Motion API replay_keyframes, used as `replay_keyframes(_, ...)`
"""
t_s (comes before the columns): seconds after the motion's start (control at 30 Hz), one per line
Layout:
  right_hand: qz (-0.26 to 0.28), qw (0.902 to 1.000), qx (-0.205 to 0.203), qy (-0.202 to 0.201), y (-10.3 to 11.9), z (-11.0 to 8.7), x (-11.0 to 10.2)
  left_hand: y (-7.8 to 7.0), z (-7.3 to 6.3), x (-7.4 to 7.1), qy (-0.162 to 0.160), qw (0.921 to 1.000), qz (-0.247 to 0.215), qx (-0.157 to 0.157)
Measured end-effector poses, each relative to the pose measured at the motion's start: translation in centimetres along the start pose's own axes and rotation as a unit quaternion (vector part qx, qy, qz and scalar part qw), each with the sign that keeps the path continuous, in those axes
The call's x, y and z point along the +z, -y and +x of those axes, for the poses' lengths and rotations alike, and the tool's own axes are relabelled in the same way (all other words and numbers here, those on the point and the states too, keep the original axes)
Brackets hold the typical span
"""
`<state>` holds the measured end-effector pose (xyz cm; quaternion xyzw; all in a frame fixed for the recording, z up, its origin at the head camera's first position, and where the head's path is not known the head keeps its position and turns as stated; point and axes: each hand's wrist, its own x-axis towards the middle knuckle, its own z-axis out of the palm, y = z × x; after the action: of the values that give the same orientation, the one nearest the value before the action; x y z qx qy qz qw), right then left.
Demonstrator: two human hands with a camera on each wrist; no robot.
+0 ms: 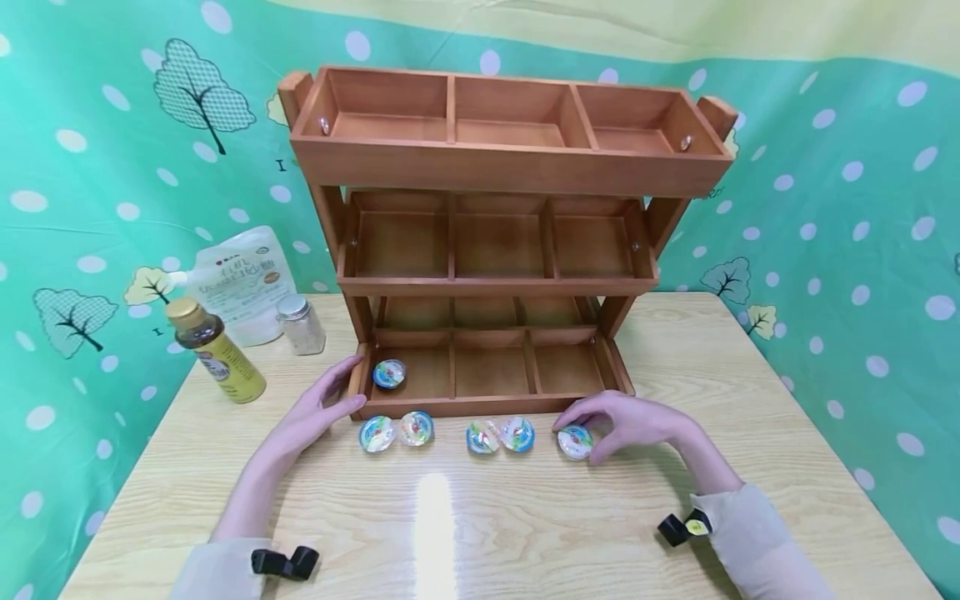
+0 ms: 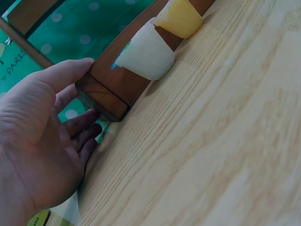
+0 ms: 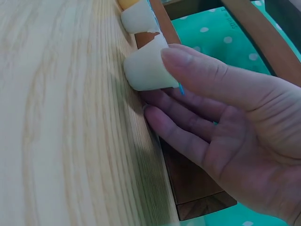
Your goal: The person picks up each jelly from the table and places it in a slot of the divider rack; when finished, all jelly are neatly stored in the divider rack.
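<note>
A brown wooden rack (image 1: 495,408) with three tiers of divided trays stands on the table. My left hand (image 1: 326,400) rests against the left end of its bottom tray; in the left wrist view the fingers are fairly straight, thumb at the tray's corner. My right hand (image 1: 633,421) pinches a small jelly cup (image 1: 575,442) before the tray's right end, the thumb at its rim (image 3: 150,66). Left of it are a middle pair of jelly cups (image 1: 517,434) and a left pair (image 1: 416,427). Another jelly cup (image 1: 389,373) lies in the bottom tray's left compartment.
Left of the rack stand a yellow bottle with a gold cap (image 1: 225,358), a glass jar with a metal lid (image 1: 302,325) and a white pouch (image 1: 243,287). A green dotted cloth (image 1: 825,250) surrounds the wooden table (image 1: 525,533).
</note>
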<state>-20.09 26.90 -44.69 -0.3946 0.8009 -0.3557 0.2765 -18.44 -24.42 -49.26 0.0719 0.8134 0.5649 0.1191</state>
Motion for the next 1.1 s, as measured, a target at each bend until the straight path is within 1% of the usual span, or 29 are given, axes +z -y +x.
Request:
replay_keyframes(0.23, -0.004, 0.9999, 0.010, -0.002, 0.3, 0.1, 0.1, 0.0, -0.1, 0.0, 0.001, 1.0000, -0.002, -0.001)
replay_keyframes(0.4, -0.002, 0.9999, 0.009, -0.006, 0.3, 0.1, 0.1, 0.0, -0.1, 0.0, 0.000, 1.0000, 0.003, -0.003)
replay_keyframes(0.47, 0.006, 0.9999, 0.008, -0.006, 0.2, 0.1, 0.1, -0.1, -0.1, 0.0, -0.001, 1.0000, 0.005, -0.004)
replay_keyframes(0.63, 0.048, 0.9988, 0.004, -0.003, 0.3, -0.1, -0.2, -0.2, -0.1, 0.1, -0.001, 1.0000, 0.004, -0.004)
replay_keyframes(0.8, 0.073, 0.9972, -0.009, -0.011, 0.5, -0.3, -0.8, -0.1, 0.0, 0.1, 0.000, 1.0000, 0.003, -0.004)
replay_keyframes(0.97, 0.083, 0.9957, -0.030, -0.028, 1.3, 0.4, -1.9, -0.1, -0.1, 0.1, -0.001, 0.9999, 0.010, -0.005)
replay_keyframes(1.07, 0.084, 0.9945, -0.029, -0.055, 2.1, 1.5, -2.3, -0.2, -0.2, 0.0, 0.002, 1.0000, 0.007, -0.003)
replay_keyframes(1.1, 0.087, 0.9936, -0.023, -0.069, 2.4, 2.0, -2.3, -0.2, -0.2, 0.0, 0.004, 1.0000, 0.005, -0.002)
